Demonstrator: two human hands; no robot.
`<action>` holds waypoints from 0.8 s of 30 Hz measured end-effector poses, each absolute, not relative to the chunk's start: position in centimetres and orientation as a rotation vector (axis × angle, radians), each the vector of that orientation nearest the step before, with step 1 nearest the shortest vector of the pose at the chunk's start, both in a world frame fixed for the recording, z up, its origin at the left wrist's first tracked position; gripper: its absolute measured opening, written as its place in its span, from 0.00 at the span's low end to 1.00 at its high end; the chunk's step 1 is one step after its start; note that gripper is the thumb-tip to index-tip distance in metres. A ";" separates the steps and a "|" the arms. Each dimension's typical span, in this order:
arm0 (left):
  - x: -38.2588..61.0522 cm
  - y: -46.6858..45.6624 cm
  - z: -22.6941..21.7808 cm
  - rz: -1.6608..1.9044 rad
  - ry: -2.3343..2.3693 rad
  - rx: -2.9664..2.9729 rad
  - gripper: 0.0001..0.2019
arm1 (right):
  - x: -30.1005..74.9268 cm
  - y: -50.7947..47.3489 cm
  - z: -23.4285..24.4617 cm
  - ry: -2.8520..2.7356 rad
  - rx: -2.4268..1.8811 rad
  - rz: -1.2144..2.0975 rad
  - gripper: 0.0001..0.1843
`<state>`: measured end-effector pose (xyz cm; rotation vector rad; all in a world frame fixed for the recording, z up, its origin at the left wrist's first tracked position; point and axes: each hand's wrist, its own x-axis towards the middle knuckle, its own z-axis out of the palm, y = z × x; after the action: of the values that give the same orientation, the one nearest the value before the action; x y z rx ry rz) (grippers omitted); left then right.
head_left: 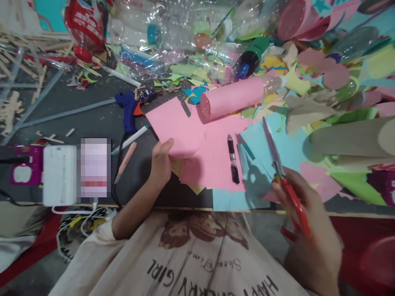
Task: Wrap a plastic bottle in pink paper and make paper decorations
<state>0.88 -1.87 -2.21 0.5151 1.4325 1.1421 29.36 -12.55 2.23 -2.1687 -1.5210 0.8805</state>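
Note:
My left hand (162,161) pinches the lower left edge of a pink paper sheet (173,123), thumb on top. A curved outline shows on that sheet's right part. In my right hand (311,213) is a pair of red-handled scissors (273,150), raised over light blue paper (286,131), with the blades pointing away from me and looking closed together. Another pink sheet (216,160) lies under the held one, and a black pen (233,158) rests on it. Just beyond, a pink paper-wrapped bottle (234,96) lies on its side.
A blue glue gun (129,109), a marker (131,139), a phone (94,166) and a white power bank (59,174) are on the left. Clear plastic bottles (185,24), paper scraps and a red bottle (86,24) crowd the back. Wooden sticks (12,109) lie far left.

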 end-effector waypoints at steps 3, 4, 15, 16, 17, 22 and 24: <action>1.0 -1.8 -2.2 1.154 1.446 0.547 0.09 | 31.9 -10.8 1.1 -1.426 -2.294 0.782 0.31; 0.9 -1.8 -2.3 1.167 1.442 0.556 0.09 | 32.6 -10.2 0.5 -1.426 -2.340 0.714 0.32; 0.8 -2.0 -3.3 1.157 1.376 0.604 0.15 | 35.0 -6.8 -1.0 -1.916 -2.180 -0.014 0.23; 0.8 -2.1 -3.3 1.155 1.376 0.607 0.16 | 33.9 -6.5 -0.7 -1.884 -2.149 0.036 0.22; 0.8 -2.1 -3.4 1.153 1.380 0.609 0.16 | 32.7 -6.2 -0.5 -1.855 -2.094 0.162 0.20; 0.8 -2.1 -3.5 1.158 1.411 0.615 0.17 | 25.8 -5.4 -1.4 -1.938 -1.951 0.775 0.20; 0.9 -2.1 -3.5 1.155 1.413 0.608 0.17 | 23.9 -5.3 -2.0 -1.997 -1.967 0.823 0.22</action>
<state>0.86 -2.07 -3.49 0.6082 1.4133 1.1548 23.86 -5.29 -1.99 -1.9674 -1.9965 0.8226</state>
